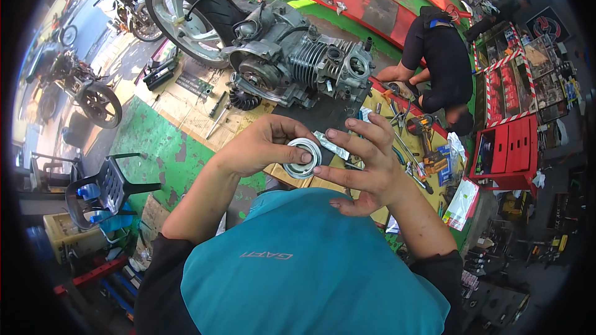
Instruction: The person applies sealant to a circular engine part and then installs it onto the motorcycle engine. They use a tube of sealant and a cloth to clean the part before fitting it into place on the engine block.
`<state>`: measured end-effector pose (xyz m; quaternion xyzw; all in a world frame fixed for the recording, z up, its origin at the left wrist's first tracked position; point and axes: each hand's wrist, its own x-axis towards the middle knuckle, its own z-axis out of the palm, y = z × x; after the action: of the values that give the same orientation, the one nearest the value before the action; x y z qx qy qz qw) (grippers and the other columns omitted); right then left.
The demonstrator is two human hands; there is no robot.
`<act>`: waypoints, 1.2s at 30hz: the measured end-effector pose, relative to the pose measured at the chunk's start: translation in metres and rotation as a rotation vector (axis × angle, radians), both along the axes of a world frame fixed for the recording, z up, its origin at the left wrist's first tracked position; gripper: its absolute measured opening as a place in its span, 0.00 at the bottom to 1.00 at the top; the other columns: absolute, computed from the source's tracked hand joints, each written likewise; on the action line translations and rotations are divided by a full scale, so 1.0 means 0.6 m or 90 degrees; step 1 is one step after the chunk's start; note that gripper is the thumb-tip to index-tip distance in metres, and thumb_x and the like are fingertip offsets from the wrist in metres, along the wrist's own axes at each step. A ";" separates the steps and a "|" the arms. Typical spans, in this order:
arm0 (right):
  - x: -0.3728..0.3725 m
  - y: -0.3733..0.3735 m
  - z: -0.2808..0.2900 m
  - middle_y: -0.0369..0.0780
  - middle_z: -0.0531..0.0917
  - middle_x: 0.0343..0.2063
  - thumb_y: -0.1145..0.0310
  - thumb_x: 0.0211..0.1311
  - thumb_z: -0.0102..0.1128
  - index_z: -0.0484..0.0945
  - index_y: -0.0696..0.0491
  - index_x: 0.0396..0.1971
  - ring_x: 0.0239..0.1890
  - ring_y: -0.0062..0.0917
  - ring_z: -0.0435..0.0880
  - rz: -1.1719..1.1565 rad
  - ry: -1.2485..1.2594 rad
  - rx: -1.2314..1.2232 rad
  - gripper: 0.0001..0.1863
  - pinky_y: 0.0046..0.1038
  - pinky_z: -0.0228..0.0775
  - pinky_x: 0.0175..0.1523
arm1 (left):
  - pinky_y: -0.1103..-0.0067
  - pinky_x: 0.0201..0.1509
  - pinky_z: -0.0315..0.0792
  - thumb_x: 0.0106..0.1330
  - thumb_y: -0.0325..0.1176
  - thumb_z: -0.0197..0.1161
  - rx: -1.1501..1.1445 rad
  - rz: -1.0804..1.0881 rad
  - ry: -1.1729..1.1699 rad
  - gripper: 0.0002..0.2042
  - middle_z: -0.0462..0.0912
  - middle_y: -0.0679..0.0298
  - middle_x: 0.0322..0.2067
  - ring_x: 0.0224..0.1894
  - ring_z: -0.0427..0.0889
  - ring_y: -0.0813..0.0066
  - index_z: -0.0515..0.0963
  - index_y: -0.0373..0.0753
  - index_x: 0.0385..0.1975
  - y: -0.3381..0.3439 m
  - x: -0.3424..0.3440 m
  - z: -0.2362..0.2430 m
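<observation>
A round silvery metal ring part point(302, 157) sits in front of my chest. My left hand point(261, 144) grips it, thumb pressed on its face. My right hand point(366, 164) is beside it with fingers spread, fingertips touching the ring's right edge. Beyond my hands, a scooter engine point(298, 62) with a finned cylinder and its rear wheel point(186, 12) lies on cardboard point(186, 118) spread over the floor.
Hand tools point(410, 142) and a cordless drill point(422, 125) lie scattered to the right. A person in black point(441, 62) crouches there by a red tool chest point(509, 146). A dark plastic chair point(105, 186) stands left; motorcycles point(81, 87) are parked farther left.
</observation>
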<state>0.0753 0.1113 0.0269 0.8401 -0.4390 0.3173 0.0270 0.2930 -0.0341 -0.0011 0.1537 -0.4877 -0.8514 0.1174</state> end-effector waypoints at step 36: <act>-0.042 -0.054 -0.340 0.42 0.83 0.40 0.76 0.54 0.68 0.72 0.52 0.60 0.47 0.40 0.80 -0.325 -0.240 0.401 0.30 0.38 0.72 0.54 | 0.80 0.43 0.77 0.59 0.22 0.71 -0.081 0.296 -0.170 0.11 0.86 0.63 0.36 0.37 0.83 0.78 0.81 0.32 0.41 -0.017 0.074 -0.107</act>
<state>0.0502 0.0788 -0.1771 0.5996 -0.7049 0.2987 -0.2331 0.3373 -0.0444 -0.0655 0.3648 -0.5028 -0.7413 0.2540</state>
